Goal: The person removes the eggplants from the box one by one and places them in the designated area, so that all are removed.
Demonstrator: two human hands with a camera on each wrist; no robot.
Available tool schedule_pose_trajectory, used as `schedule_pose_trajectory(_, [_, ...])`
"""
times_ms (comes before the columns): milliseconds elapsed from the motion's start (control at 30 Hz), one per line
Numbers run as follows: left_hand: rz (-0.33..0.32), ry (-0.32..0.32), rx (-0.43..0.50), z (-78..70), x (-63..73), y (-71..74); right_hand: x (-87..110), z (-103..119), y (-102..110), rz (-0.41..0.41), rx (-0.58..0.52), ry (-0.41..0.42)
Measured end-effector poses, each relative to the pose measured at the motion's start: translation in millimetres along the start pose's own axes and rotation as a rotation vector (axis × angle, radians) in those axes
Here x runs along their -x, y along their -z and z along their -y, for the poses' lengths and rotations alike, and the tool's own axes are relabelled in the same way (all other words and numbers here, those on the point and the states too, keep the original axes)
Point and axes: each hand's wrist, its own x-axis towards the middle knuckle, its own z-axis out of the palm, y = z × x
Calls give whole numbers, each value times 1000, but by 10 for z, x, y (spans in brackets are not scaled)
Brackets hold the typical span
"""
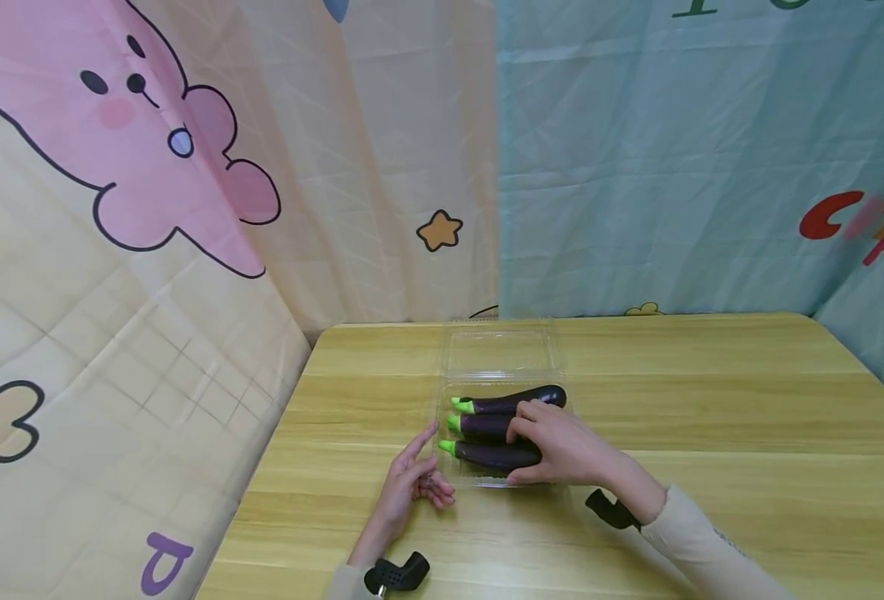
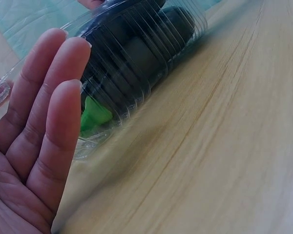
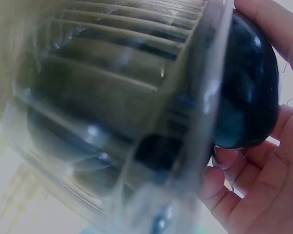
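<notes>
Three dark purple eggplants with bright green stems lie side by side in a clear ribbed plastic box (image 1: 475,481), stems to the left. My right hand (image 1: 565,446) reaches over their right ends. Its thumb and fingers hold the nearest eggplant (image 1: 490,455) at its rounded end, which sticks up past the rim in the right wrist view. Partly covered by the fingers are the middle eggplant (image 1: 482,427) and the far eggplant (image 1: 512,402). At the box's left side is my left hand (image 1: 404,487), its index fingertip right at the box corner and its other fingers loosely bent.
The box's clear lid (image 1: 500,352) lies folded open toward the table's back edge. A light wood-grain table (image 1: 711,400) carries everything. Printed curtains (image 1: 382,167) hang behind it and on the left. A black wrist mount (image 1: 397,573) sits on each forearm.
</notes>
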Motion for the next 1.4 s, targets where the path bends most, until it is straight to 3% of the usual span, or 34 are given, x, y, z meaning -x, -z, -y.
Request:
schedule_pose_trajectory(400, [-15,1,7,-18,-1,-24,33,-10,-30,-47,-22,2])
schedule_pose_trajectory(733, [-34,20,4,-21,7,-25,55,-29,-41,-87,-122,-21])
schedule_pose_trajectory(1067, [-22,12,6,-24,1,-32,85,-4,-20,-114,-226,-117])
schedule_pose_trajectory(1400, [-19,4,9,-16,0,-27,99,1,-6,-169,-285,-156])
